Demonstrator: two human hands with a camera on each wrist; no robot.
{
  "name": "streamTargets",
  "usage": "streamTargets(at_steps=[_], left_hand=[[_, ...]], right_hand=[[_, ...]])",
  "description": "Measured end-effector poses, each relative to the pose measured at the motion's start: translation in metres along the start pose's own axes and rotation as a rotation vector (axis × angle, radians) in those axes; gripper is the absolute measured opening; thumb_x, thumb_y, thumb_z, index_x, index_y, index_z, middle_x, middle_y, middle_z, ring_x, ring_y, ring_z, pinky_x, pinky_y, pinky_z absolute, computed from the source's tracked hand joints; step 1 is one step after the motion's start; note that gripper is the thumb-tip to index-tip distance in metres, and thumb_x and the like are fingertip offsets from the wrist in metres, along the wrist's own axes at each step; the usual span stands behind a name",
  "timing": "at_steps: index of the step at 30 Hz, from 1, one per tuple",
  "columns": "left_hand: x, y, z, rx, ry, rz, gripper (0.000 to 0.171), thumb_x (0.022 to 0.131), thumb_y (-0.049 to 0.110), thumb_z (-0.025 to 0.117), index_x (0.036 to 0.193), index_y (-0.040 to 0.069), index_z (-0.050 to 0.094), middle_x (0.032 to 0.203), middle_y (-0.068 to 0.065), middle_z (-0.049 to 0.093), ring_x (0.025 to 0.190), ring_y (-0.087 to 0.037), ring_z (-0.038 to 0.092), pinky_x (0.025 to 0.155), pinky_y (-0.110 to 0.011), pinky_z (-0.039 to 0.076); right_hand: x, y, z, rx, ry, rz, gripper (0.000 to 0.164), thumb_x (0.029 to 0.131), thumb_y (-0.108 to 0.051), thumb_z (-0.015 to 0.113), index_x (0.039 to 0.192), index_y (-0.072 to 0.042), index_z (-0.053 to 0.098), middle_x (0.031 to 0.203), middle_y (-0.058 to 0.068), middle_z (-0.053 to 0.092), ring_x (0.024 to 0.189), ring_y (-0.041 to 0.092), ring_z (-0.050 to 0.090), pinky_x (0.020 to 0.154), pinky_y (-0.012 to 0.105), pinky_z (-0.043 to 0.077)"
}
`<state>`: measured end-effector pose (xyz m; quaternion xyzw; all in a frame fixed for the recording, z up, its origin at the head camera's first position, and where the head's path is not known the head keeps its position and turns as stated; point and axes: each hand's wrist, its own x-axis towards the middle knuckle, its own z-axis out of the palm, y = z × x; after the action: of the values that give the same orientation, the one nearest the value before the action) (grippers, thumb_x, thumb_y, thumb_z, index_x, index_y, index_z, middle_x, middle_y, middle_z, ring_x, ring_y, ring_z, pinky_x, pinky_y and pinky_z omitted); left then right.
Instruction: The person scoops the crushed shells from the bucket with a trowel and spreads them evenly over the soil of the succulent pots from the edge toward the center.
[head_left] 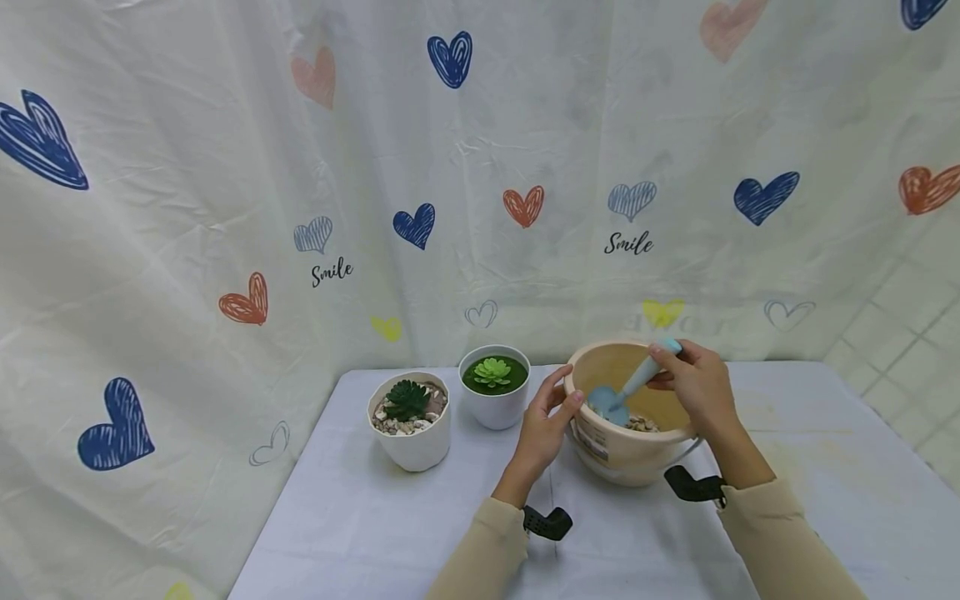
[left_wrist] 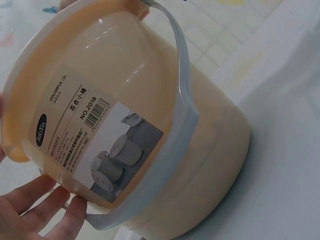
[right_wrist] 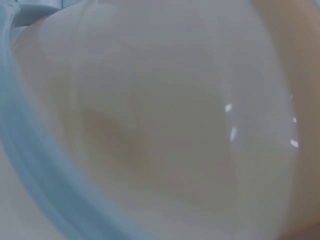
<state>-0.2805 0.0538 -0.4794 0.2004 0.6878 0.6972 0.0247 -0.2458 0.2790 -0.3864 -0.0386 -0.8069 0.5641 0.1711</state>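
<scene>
Holding one bucket [head_left: 626,462] and one scoop [head_left: 637,377], two hands [head_left: 542,429] [head_left: 701,390], two potted plants [head_left: 407,402] [head_left: 492,372].

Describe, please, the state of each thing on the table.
Bucket: uncovered, held by left hand
Handle: lowered
Pebbles: partly visible inside bucket
Blue scoop: held by right hand, head inside bucket
Nearer white pot: upright, holding dark-green plant and stones
Farther white pot: upright, holding light-green plant

Bucket [right_wrist: 170,120] cut off, blurry in right wrist view; likely pebbles [head_left: 642,424] partly hidden inside.
</scene>
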Motion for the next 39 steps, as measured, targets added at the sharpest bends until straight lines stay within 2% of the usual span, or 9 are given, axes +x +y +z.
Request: streamTargets(at_steps=[5,9,12,15,20,29,34,39], left_hand=[[0.001,0.001,0.000,-0.001,0.001,0.000,0.048,0.102,0.044,0.061,0.148,0.043,0.049,0.140,-0.008,0.064,0.133,-0.021,0.056,0.102,-0.044,0.054],[0.002,0.004,0.000,-0.017,0.000,-0.002,0.047,0.102,0.042,0.061,0.148,0.044,0.049,0.140,-0.006,0.064,0.133,-0.020,0.055,0.103,-0.040,0.054],[0.002,0.004,0.000,-0.026,-0.003,-0.008,0.047,0.102,0.042,0.061,0.148,0.044,0.049,0.140,-0.005,0.064,0.133,-0.019,0.055,0.104,-0.037,0.054],[0.003,0.004,0.000,-0.029,-0.006,-0.009,0.048,0.102,0.041,0.061,0.148,0.043,0.049,0.139,-0.004,0.064,0.133,-0.019,0.055,0.104,-0.036,0.053],[0.002,0.002,0.000,-0.013,-0.005,-0.011,0.048,0.103,0.043,0.060,0.149,0.044,0.048,0.138,-0.001,0.065,0.134,-0.020,0.055,0.105,-0.042,0.053],[0.000,0.001,0.000,-0.003,-0.006,-0.009,0.049,0.103,0.044,0.059,0.150,0.044,0.047,0.139,-0.004,0.065,0.134,-0.020,0.055,0.104,-0.043,0.053],[0.000,0.002,-0.001,-0.009,-0.008,-0.005,0.048,0.103,0.044,0.059,0.150,0.044,0.047,0.140,-0.006,0.064,0.134,-0.020,0.055,0.104,-0.040,0.053],[0.000,0.002,0.000,-0.015,-0.007,-0.007,0.048,0.103,0.043,0.060,0.149,0.043,0.047,0.137,-0.003,0.065,0.133,-0.020,0.055,0.104,-0.040,0.053]], right_hand=[[0.001,0.000,-0.002,0.063,0.040,-0.008,0.047,0.103,-0.041,0.060,0.120,0.003,0.063,0.082,-0.018,0.069,0.071,0.006,0.073,0.069,0.029,0.062],[0.002,-0.003,-0.001,0.165,0.091,-0.002,0.035,0.100,-0.039,0.065,0.105,-0.005,0.067,0.080,-0.015,0.070,0.067,0.006,0.073,0.065,0.028,0.062],[0.003,-0.004,-0.001,0.229,0.114,0.017,0.030,0.098,-0.038,0.067,0.100,-0.008,0.067,0.079,-0.013,0.071,0.065,0.006,0.073,0.063,0.026,0.061],[0.004,-0.005,-0.002,0.301,0.124,0.042,0.030,0.097,-0.035,0.069,0.099,-0.005,0.067,0.077,-0.011,0.071,0.064,0.007,0.073,0.061,0.025,0.061],[0.003,-0.004,-0.005,0.399,0.174,0.079,0.028,0.097,-0.030,0.071,0.100,-0.002,0.066,0.076,-0.010,0.071,0.061,0.007,0.073,0.059,0.025,0.060],[-0.002,0.002,-0.019,0.498,0.246,0.128,0.015,0.096,-0.029,0.071,0.091,-0.015,0.071,0.081,-0.006,0.069,0.061,0.009,0.074,0.059,0.024,0.060],[-0.002,0.005,-0.026,0.563,0.258,0.144,0.017,0.095,-0.030,0.073,0.089,-0.014,0.073,0.079,-0.003,0.068,0.062,0.012,0.074,0.059,0.026,0.060],[-0.003,0.009,-0.029,0.584,0.263,0.172,0.019,0.094,-0.032,0.072,0.090,-0.014,0.072,0.076,-0.003,0.070,0.063,0.011,0.075,0.061,0.025,0.060]])
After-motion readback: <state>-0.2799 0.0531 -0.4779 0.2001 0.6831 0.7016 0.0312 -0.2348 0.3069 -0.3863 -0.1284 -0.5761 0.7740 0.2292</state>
